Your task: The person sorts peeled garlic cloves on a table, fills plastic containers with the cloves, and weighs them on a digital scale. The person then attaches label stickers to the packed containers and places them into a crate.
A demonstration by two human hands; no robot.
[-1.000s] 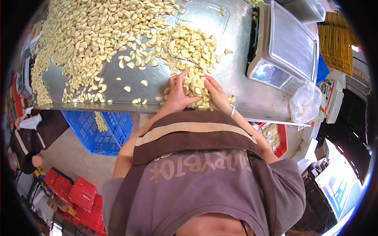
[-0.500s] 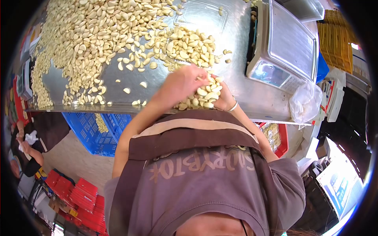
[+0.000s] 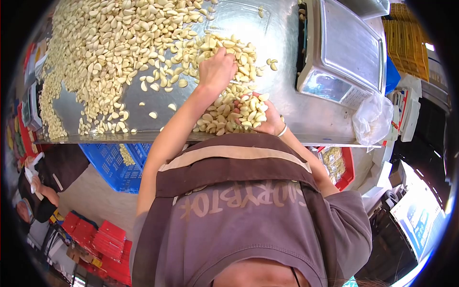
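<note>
My left hand (image 3: 217, 72) is on the heap of peeled garlic cloves (image 3: 244, 55) at the middle of the metal table, its fingers curled; what they hold, if anything, is hidden. Palm up, my right hand (image 3: 271, 117) cups several pale cloves (image 3: 252, 111) close to the table's front edge. More cloves (image 3: 215, 119) lie beside it, between my hands and the apron. A much larger spread of cloves (image 3: 110, 43) covers the left part of the table.
A scale (image 3: 351, 45) stands at the right, with a clear plastic bag (image 3: 373, 119) by its corner. Below the table edge are a blue crate (image 3: 112, 165) and a red crate (image 3: 348, 167). Another person's hand (image 3: 43, 187) shows at far left, near a white cloth.
Both hands were together around the cloves near the edge. My left hand has moved forward onto the heap, while my right hand has turned palm up with cloves in it.
</note>
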